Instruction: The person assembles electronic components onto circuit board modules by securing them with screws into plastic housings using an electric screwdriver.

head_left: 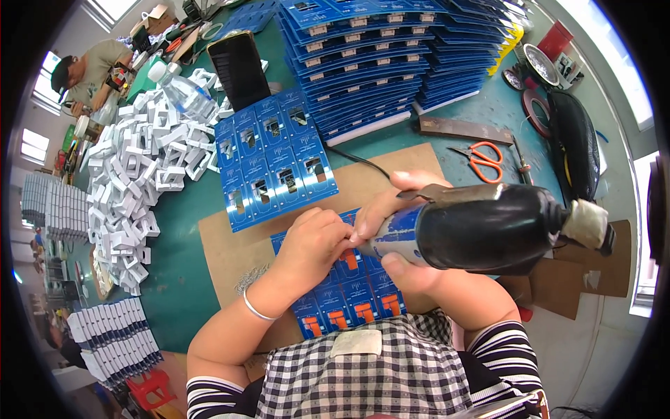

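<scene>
Orange-handled scissors (484, 158) lie on the green tabletop (181, 258) at far right, near a flat metal bar (465, 129). A heap of white plastic frames (143, 178) spreads at left, a clear water bottle (187, 94) beside it. Stacked blue cards (370, 63) fill the far side.

One head-worn fisheye looks steeply down, close over the worktable (174, 279).

Around the brown cardboard sheet (230, 244): a blue card sheet (276, 164) with small windows overlaps its far edge; blue cards with orange tabs (349, 300) lie on it; tall blue card stacks (363, 63) stand beyond; white folded boxes (143, 181) heap left.
</scene>
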Motion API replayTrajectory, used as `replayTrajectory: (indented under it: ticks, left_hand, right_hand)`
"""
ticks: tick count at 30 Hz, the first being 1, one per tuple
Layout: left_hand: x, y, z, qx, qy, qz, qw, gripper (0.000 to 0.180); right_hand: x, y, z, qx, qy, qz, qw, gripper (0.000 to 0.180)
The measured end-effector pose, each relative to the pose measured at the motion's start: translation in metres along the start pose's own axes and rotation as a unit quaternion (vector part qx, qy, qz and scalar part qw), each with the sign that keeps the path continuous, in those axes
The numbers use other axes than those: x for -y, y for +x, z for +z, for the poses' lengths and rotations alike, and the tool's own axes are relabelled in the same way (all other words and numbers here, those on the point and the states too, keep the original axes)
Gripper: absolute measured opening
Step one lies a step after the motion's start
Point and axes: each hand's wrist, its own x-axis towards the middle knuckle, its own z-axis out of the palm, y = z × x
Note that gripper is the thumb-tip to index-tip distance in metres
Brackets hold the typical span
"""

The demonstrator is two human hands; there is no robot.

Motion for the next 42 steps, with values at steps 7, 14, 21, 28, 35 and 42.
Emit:
replayTrajectory:
  ticks: [7, 14, 21, 28, 35, 42]
  left_hand:
    - [-0.002, -0.002, -0.003, 0.003, 0.013, 0.010, 1.000, 0.012]
    - [0.006, -0.008, -0.015, 0.000, -0.035, 0.040, 0.999, 0.014]
    - [0.019, -0.045, -0.087, -0.098, 0.037, -0.086, 0.991, 0.007]
    - [0.026, -0.101, -0.084, 0.011, 0.167, -0.105, 0.980, 0.010]
    - [0.026, -0.104, -0.063, 0.012, 0.224, -0.070, 0.972, 0.014]
    - [0.024, -0.102, -0.068, 0.050, 0.280, -0.020, 0.959, 0.013]
  right_hand:
    - [-0.008, 0.002, 0.007, -0.011, -0.023, -0.027, 0.999, 0.069]
    - [-0.021, 0.008, 0.025, 0.020, 0.075, -0.012, 0.997, 0.068]
    - [-0.029, 0.020, 0.028, -0.015, 0.006, -0.051, 0.999, 0.058]
    - [-0.040, 0.021, 0.023, -0.150, 0.161, -0.007, 0.975, 0.051]
    - [-0.046, 0.010, 0.002, -0.283, 0.194, 0.042, 0.938, 0.048]
    - [-0.020, -0.006, 0.009, -0.273, 0.228, -0.012, 0.935, 0.063]
